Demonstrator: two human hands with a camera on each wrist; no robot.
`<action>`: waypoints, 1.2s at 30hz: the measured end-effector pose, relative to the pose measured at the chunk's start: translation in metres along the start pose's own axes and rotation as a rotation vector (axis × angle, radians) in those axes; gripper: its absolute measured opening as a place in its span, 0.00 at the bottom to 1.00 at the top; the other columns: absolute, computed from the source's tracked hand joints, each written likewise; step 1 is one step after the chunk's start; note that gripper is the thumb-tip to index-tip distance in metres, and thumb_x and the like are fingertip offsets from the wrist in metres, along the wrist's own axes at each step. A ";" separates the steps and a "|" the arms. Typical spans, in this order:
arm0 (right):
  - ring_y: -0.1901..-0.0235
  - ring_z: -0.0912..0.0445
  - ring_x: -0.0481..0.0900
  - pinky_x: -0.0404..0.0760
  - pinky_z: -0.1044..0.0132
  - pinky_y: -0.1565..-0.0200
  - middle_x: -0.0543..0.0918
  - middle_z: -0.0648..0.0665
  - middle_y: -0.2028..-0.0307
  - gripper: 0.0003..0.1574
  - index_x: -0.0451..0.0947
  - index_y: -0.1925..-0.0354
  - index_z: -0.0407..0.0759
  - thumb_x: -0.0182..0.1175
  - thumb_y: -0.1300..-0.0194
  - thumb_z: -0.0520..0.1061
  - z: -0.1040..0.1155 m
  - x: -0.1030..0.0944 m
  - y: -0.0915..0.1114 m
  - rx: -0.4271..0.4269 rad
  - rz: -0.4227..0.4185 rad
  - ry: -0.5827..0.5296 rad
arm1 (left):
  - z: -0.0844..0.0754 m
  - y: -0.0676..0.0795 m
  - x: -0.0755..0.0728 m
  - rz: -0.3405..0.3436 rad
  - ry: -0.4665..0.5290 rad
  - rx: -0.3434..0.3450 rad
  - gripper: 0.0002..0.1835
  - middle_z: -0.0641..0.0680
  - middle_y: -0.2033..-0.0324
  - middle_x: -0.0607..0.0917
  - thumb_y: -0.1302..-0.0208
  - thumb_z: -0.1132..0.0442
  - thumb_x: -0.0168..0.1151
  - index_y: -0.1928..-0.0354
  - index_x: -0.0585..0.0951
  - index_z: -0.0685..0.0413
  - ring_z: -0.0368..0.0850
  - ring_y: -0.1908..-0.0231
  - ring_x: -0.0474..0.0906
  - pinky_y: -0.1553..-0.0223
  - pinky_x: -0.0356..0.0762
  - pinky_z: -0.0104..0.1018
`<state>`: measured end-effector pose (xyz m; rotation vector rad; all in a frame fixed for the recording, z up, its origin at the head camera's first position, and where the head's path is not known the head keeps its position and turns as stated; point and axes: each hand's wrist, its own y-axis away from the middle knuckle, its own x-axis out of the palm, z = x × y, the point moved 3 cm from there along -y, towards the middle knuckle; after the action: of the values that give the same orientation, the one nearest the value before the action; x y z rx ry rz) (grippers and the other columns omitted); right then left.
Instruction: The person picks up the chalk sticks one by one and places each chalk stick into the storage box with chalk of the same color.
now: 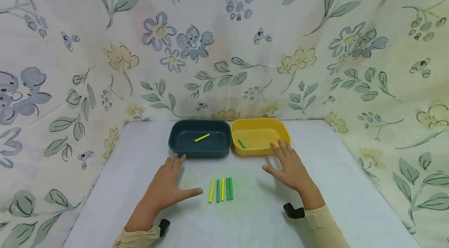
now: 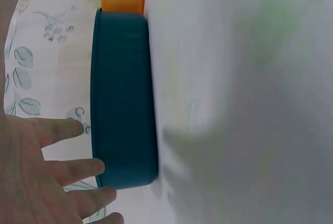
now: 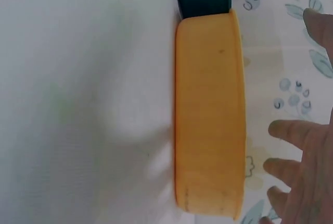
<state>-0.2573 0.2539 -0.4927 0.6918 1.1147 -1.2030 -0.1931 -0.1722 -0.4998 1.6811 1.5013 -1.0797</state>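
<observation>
My left hand [image 1: 165,185] is spread over the left of the table, its fingertips at the front edge of the dark blue bin [image 1: 200,154]. On the other side my right hand [image 1: 292,168] hovers with fingers extended, near the front right corner of the yellow bin [image 1: 259,151]. Neither hand holds anything. Between them two yellow chalk sticks [image 1: 211,191] and three green chalk sticks [image 1: 218,190] lie in a row. One yellow chalk stick [image 1: 202,138] is inside the dark blue bin, and one green chalk stick [image 1: 242,144] inside the yellow bin.
Both bins stand side by side at the back of the white-covered table [image 1: 350,185]. A floral cloth [image 1: 224,45] hangs behind and around the table. Faint green and yellow smudges mark the tabletop near the row. Black pieces [image 1: 294,211] show at the wrists.
</observation>
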 end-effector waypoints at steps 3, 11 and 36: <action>0.16 0.31 0.42 0.46 0.29 0.20 0.50 0.35 0.15 0.62 0.54 0.15 0.51 0.58 0.32 0.80 -0.004 -0.002 -0.006 0.009 -0.021 0.020 | -0.003 -0.001 0.004 0.010 0.006 0.008 0.72 0.64 0.18 0.61 0.56 0.13 0.67 0.15 0.59 0.49 0.70 0.21 0.61 0.26 0.63 0.74; 0.15 0.33 0.41 0.47 0.29 0.20 0.50 0.34 0.15 0.64 0.52 0.15 0.46 0.55 0.31 0.82 -0.018 -0.002 -0.020 0.027 -0.051 0.063 | -0.014 -0.004 0.015 0.042 0.023 0.029 0.70 0.60 0.21 0.67 0.57 0.13 0.69 0.17 0.63 0.48 0.64 0.23 0.66 0.27 0.69 0.67; 0.16 0.31 0.42 0.47 0.29 0.20 0.45 0.32 0.15 0.71 0.45 0.15 0.34 0.55 0.30 0.81 -0.043 0.002 -0.038 0.101 -0.032 0.009 | -0.050 -0.004 0.039 0.062 0.069 0.188 0.68 0.56 0.25 0.74 0.61 0.10 0.66 0.22 0.73 0.47 0.58 0.23 0.69 0.26 0.69 0.63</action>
<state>-0.3066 0.2815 -0.5046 0.7597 1.0817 -1.2916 -0.1883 -0.1102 -0.5110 1.8977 1.4166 -1.1705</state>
